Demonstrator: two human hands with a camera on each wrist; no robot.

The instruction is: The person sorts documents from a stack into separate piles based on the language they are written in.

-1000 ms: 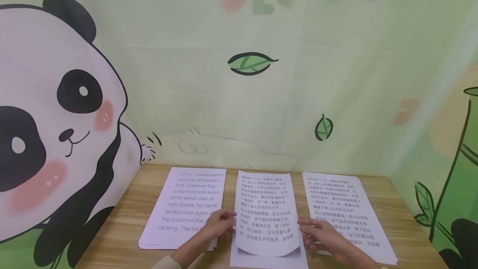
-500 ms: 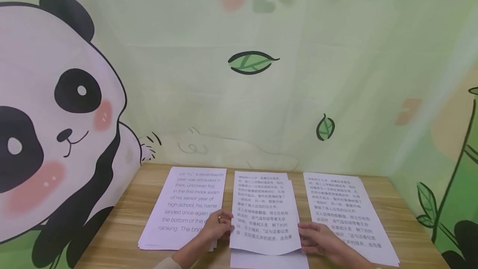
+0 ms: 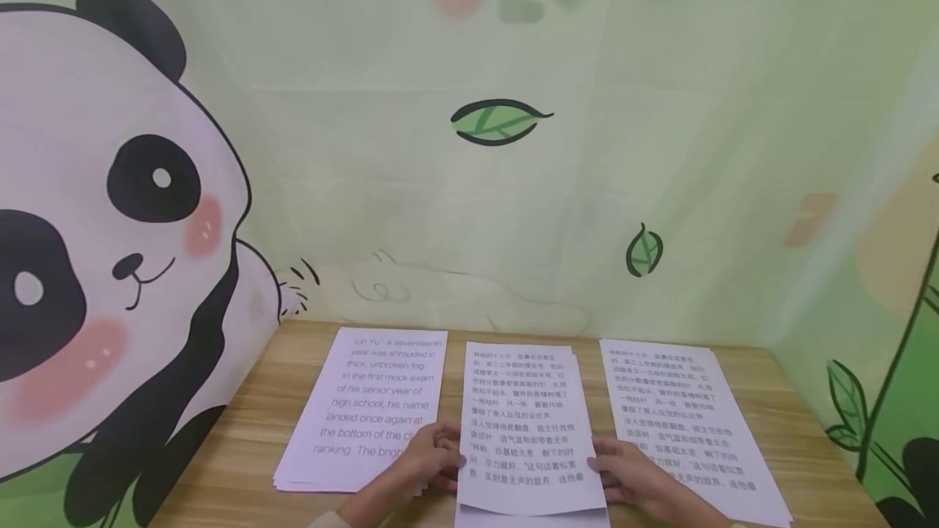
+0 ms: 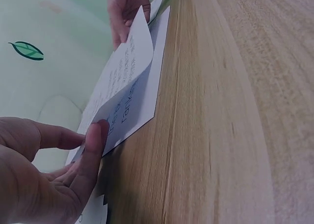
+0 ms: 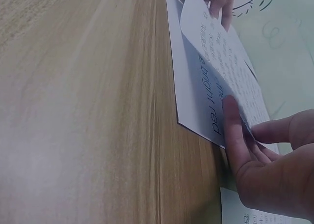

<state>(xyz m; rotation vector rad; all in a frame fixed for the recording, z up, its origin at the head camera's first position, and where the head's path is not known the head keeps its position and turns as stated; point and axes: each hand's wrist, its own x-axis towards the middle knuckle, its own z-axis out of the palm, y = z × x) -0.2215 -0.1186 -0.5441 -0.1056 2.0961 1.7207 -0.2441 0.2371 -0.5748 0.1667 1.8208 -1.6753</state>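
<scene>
A white sheet with printed Chinese text lies at the centre between both hands. My left hand pinches its left edge between thumb and fingers, while my right hand pinches the right edge. In the left wrist view, the near end of this sheet curves up off the paper below. Under it is a sheet with large English print, partly covered, its near end resting on the table. Thumb and fingers of the right hand meet at the paper's edge in the right wrist view.
On the left lies a stack of English-printed sheets, slightly uneven at its edges. To the right is a stack of Chinese-printed sheets, partly behind my right hand. Both rest on the wooden table. A panda-printed cloth backdrop rises behind.
The held sheet first slid left, then came back right and toward me, with both hands following. Its near end now reaches farther over the sheet beneath.
</scene>
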